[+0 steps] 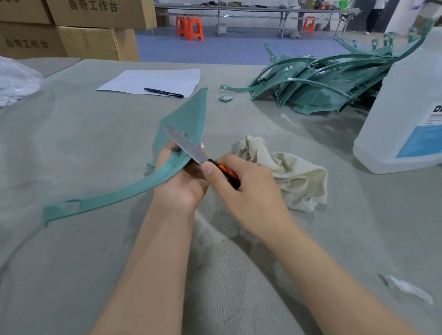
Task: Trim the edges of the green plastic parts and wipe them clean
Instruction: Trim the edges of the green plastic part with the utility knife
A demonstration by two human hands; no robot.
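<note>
Working over the grey counter (47, 267) — holding the green plastic part (103, 197) in the left grip (183, 182), fingers curling round its curved strip where that widens into a flat pointed panel. Clasping the orange-and-black handle of a metal file (184, 145) in the right grip (252, 191), thumb pressing near the blade's base, blade lying across the part's edge just above the left fingers. Lying just right of the hands, a crumpled cream cloth (294, 173). Standing farther right, a translucent jug (411, 98) with a blue label. Sprawling beyond — a heap of green parts (328, 82), a small packet (225, 98) beside it, then a pen (164, 92) on a white sheet (148, 79). Standing at the back left, stacked cardboard boxes (90, 25).
</note>
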